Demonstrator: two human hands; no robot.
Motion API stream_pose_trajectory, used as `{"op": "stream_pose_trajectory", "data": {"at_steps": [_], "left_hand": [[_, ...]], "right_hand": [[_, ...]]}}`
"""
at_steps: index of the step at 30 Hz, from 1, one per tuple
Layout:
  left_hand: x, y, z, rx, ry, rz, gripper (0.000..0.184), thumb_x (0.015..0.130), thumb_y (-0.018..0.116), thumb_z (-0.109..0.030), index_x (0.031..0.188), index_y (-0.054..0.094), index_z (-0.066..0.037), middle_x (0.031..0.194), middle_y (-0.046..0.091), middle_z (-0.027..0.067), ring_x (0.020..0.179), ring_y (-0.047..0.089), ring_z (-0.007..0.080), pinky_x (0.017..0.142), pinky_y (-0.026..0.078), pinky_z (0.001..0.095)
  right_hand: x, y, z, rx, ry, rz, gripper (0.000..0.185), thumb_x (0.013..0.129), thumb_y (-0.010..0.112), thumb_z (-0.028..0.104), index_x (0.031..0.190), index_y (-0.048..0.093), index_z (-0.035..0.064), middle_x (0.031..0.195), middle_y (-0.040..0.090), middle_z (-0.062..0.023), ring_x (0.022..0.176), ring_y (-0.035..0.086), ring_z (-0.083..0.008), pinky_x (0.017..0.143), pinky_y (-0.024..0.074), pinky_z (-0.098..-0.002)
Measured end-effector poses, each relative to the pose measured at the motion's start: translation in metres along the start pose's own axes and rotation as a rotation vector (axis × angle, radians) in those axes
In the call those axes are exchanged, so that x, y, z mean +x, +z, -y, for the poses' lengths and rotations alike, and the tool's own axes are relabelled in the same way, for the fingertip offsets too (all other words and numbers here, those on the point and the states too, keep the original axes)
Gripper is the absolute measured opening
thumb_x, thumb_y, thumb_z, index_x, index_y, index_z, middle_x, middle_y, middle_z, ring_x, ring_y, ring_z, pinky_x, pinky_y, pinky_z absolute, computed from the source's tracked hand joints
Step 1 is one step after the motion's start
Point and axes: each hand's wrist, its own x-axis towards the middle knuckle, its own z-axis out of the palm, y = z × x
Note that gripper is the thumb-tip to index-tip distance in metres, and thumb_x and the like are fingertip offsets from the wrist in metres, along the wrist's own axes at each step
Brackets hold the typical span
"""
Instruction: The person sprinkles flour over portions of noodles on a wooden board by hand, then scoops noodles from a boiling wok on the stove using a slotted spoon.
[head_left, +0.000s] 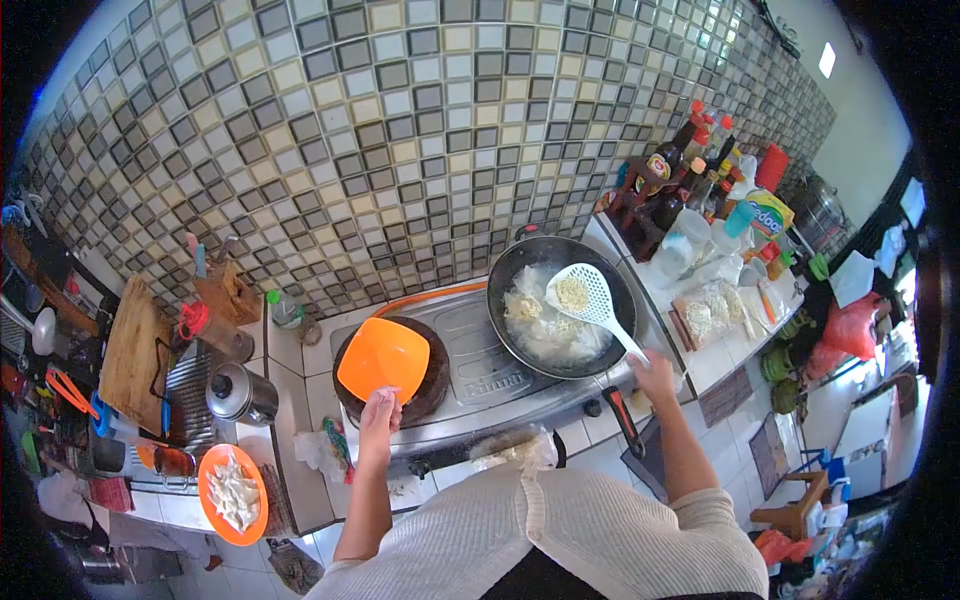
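My left hand grips the near edge of an orange bowl, tilted over the dark round burner area on the left of the stove. In my right hand is the handle of a white slotted ladle, whose head is over the pan with pale food on it. The black pan stands on the right side of the stove and holds cloudy liquid with pale pieces in it. Its black and red handle points toward me.
An orange plate of white pieces sits at the lower left, near a metal pot and a wooden board. Sauce bottles, plastic cups and bags crowd the right counter. A tiled wall rises behind the stove.
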Motion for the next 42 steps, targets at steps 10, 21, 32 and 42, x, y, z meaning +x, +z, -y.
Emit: {"op": "stream_pose_trajectory", "data": {"at_steps": [10, 21, 32, 42], "left_hand": [[-0.003, -0.006, 0.000, 0.020, -0.012, -0.015, 0.023, 0.095, 0.049, -0.027, 0.105, 0.055, -0.008, 0.074, 0.044, -0.0048, 0.060, 0.036, 0.0030, 0.051, 0.026, 0.0173], [-0.001, -0.002, -0.007, 0.024, -0.013, -0.019, 0.022, 0.096, 0.049, -0.027, 0.103, 0.056, -0.008, 0.073, 0.044, -0.0053, 0.060, 0.035, 0.0031, 0.051, 0.026, 0.0178], [-0.001, 0.008, -0.013, 0.016, 0.007, -0.001, 0.021, 0.096, 0.049, -0.027, 0.101, 0.056, -0.008, 0.073, 0.044, -0.0056, 0.059, 0.035, 0.0024, 0.050, 0.026, 0.0171], [-0.006, -0.003, -0.009, -0.006, -0.006, -0.053, 0.021, 0.096, 0.049, -0.026, 0.101, 0.056, -0.007, 0.071, 0.044, -0.0054, 0.058, 0.036, 0.0029, 0.050, 0.026, 0.0173]], "right_hand": [[-0.003, 0.003, -0.016, -0.094, 0.013, -0.087, 0.037, 0.082, 0.061, 0.040, 0.095, 0.064, 0.0064, 0.084, 0.065, -0.0192, 0.081, 0.062, -0.0392, 0.071, 0.0474, -0.0472], [-0.006, 0.000, -0.010, -0.060, 0.033, -0.080, 0.035, 0.083, 0.062, 0.037, 0.095, 0.065, 0.0040, 0.085, 0.065, -0.0209, 0.083, 0.062, -0.0395, 0.073, 0.0478, -0.0461], [0.004, 0.001, 0.004, 0.170, 0.103, -0.011, 0.035, 0.084, 0.061, 0.036, 0.093, 0.062, 0.0015, 0.075, 0.061, -0.0163, 0.067, 0.059, -0.0292, 0.065, 0.0449, -0.0393], [-0.013, -0.001, 0.002, -0.153, 0.046, 0.014, 0.036, 0.082, 0.061, 0.037, 0.099, 0.064, 0.0059, 0.090, 0.065, -0.0218, 0.085, 0.061, -0.0406, 0.073, 0.0482, -0.0481]]}}
